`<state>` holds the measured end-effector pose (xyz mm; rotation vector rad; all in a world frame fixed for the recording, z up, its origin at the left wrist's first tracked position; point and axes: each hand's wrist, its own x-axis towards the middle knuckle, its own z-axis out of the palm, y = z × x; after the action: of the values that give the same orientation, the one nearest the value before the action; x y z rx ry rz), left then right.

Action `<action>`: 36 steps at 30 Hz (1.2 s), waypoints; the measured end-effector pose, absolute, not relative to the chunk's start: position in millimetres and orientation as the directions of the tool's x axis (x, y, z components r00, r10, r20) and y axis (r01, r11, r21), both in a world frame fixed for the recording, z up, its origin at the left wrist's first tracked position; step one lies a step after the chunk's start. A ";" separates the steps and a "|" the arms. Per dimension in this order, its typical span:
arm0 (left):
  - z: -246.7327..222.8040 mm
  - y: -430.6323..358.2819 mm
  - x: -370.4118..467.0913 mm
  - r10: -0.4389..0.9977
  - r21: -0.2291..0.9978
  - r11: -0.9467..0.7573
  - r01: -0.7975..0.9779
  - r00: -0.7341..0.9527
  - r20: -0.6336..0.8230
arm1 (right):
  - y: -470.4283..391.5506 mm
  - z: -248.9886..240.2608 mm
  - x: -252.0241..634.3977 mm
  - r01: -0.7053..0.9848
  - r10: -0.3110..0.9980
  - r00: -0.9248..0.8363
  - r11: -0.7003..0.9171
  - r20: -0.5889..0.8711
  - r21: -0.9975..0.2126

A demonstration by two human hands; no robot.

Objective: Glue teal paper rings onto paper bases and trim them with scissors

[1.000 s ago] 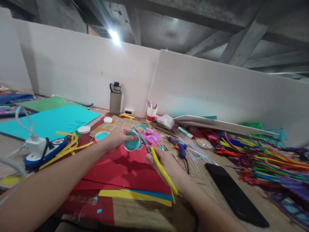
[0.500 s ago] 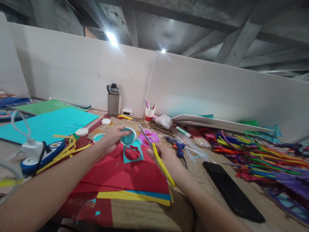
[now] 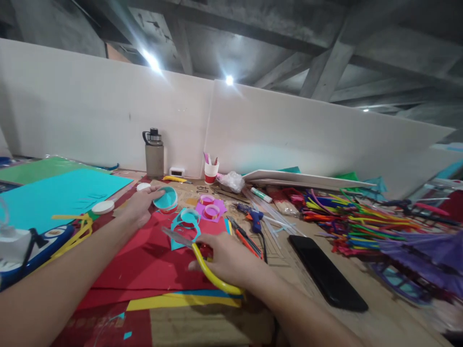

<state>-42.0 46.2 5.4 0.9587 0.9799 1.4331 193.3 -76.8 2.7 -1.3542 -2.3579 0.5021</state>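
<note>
Nearest, a yellow sheet [image 3: 155,302] shows from under the red paper [image 3: 126,262]. Over it, the right hand [image 3: 231,255] grips the yellow-handled scissors [image 3: 211,275], blades aimed left; blur hides whether they stand parted. Beyond the blades lies a blue paper cut-out [image 3: 175,243] with a round opening.

Farther off, the left hand [image 3: 139,207] pinches a shallow round cup [image 3: 166,200] by its left side, held near the far edge of the red paper, its mouth tilted so the blue inside shows; red marks its outer side. Scissors and cup stand apart, so this looks like a pause between cuts. Any further trimming would call for bringing rim and blades together, with the left fingers clear.

Behind the cut-out, two small pink-and-red rings [image 3: 211,212] sit on pink paper [image 3: 221,208]; I cannot tell whether they have bottoms. A white lid [image 3: 103,207] lies to the left. At the back, a red-and-white cup [image 3: 211,173] holds pens [image 3: 207,158], and a grey bottle [image 3: 155,161] stands upright, contents unclear.
</note>
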 end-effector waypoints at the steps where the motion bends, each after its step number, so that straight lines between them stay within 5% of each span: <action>1: 5.9 45.6 -41.6 0.998 0.942 -0.048 -0.333 -0.055 0.031 | -77.6 1.5 192.7 0.753 0.871 -0.473 0.479 0.135 -0.452; 5: 3.4 44.9 -40.3 1.000 0.950 -0.018 -0.310 0.009 0.022 | -79.8 -1.3 189.4 0.783 0.863 -0.489 0.499 0.130 -0.371; 17: 7.4 29.0 -30.2 0.973 0.980 -0.200 -0.016 0.113 0.201 | -84.2 -1.6 186.4 0.676 0.776 -0.610 0.615 0.158 -0.406; 36: 9.1 24.6 -25.9 0.972 0.950 0.056 -0.309 0.233 0.019 | -85.6 9.0 191.5 0.642 0.728 -0.673 0.662 0.128 -0.387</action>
<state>-25.9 24.6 9.1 1.0632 0.8166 1.1575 191.5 -85.6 9.0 -1.1000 -2.6078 0.4536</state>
